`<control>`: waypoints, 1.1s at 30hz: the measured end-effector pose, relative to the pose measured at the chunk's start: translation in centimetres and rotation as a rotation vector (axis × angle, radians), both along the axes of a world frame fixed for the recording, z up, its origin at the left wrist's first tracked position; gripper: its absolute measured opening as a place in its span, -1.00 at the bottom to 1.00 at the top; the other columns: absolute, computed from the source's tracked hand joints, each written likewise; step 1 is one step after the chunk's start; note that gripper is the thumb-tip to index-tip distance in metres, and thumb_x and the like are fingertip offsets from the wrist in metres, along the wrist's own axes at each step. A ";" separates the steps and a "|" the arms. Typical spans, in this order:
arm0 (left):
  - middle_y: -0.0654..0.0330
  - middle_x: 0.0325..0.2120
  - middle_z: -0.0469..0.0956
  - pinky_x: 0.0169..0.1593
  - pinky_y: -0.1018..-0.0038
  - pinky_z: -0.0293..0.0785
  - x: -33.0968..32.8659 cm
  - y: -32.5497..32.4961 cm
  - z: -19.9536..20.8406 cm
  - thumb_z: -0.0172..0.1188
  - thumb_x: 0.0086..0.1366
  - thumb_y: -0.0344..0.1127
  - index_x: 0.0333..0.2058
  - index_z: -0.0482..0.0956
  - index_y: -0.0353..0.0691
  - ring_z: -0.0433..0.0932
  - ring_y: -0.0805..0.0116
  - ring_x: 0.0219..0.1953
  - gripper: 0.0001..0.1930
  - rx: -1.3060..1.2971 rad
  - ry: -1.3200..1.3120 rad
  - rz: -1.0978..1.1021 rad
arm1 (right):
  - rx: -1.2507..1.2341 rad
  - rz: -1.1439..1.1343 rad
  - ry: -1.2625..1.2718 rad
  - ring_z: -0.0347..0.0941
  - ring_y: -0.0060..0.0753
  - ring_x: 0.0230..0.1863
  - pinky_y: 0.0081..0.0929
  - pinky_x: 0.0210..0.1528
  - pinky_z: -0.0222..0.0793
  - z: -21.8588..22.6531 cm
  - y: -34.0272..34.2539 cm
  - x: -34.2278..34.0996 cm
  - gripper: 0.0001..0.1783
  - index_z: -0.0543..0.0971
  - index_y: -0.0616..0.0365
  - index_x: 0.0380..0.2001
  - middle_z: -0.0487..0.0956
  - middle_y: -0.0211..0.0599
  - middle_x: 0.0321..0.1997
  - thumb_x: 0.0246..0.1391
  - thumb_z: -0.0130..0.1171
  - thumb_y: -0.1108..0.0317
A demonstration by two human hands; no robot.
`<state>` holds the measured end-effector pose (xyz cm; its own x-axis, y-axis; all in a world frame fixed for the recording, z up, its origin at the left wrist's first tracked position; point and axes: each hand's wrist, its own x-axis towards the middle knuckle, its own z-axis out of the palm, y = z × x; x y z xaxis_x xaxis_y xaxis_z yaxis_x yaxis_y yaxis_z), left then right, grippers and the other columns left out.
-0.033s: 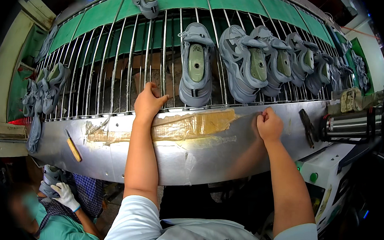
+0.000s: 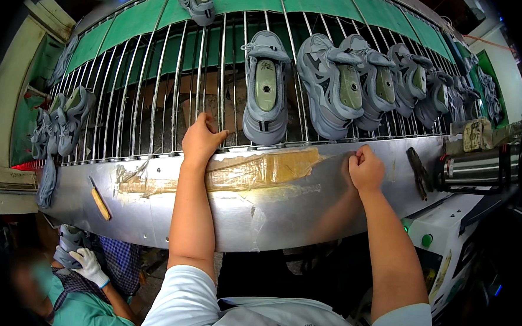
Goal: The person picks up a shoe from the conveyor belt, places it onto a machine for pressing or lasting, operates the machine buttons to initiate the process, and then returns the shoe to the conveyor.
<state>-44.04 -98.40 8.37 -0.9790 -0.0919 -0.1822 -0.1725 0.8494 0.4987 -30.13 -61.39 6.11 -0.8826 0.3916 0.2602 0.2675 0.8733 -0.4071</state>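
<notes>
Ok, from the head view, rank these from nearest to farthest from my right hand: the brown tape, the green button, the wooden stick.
From the right hand:
1. Brown tape, just to its left on the metal rail.
2. Green button, lower right on the white machine.
3. Wooden stick, far left on the rail.

Nothing can be seen to move between the two pictures. The left hand (image 2: 202,141) lies at the same spot on the top edge of the metal rim (image 2: 305,218). The right hand (image 2: 365,168) is the same curled fist against that rim. The grey shoes (image 2: 266,86) sit in the same places on the wire rack (image 2: 158,98). The other person's white-gloved hand (image 2: 90,264), down low, has not shifted either.
</notes>
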 end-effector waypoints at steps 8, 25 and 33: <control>0.04 -0.48 0.63 -0.25 0.29 0.50 0.2 1.3 -0.7 0.34 -0.02 -0.13 -0.45 0.67 -0.22 0.61 0.08 -0.35 -0.73 -0.145 -0.042 -0.029 | -0.029 0.012 0.008 0.43 -0.13 -0.64 -0.24 -0.54 0.31 -0.5 0.0 0.0 -0.90 0.44 0.06 -0.57 0.45 -0.30 -0.72 -0.19 0.14 0.34; 0.03 -0.40 0.64 -0.21 0.31 0.50 -0.6 1.0 -1.3 0.22 0.14 -0.15 -0.25 0.64 -0.26 0.61 0.06 -0.31 -0.69 0.037 0.082 -0.033 | -0.026 0.003 -0.025 0.43 -0.09 -0.62 -0.21 -0.53 0.32 0.4 -0.6 -0.1 -0.89 0.44 0.05 -0.60 0.46 -0.29 -0.71 -0.20 0.15 0.32; 0.07 -0.43 0.65 -0.24 0.35 0.51 -4.9 0.8 -5.0 0.15 0.21 -0.16 -0.23 0.66 -0.26 0.64 0.21 -0.38 -0.70 0.281 -0.047 0.092 | -0.021 -0.018 -0.020 0.45 -0.05 -0.59 -0.17 -0.52 0.34 0.4 -0.9 -0.2 -0.89 0.43 0.04 -0.61 0.48 -0.25 -0.69 -0.22 0.14 0.31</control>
<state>-48.93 -97.64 3.35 -0.9588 -0.1194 -0.2578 -0.2709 0.6586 0.7020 -30.37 -62.26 6.49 -0.8802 0.4129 0.2342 0.2917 0.8597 -0.4193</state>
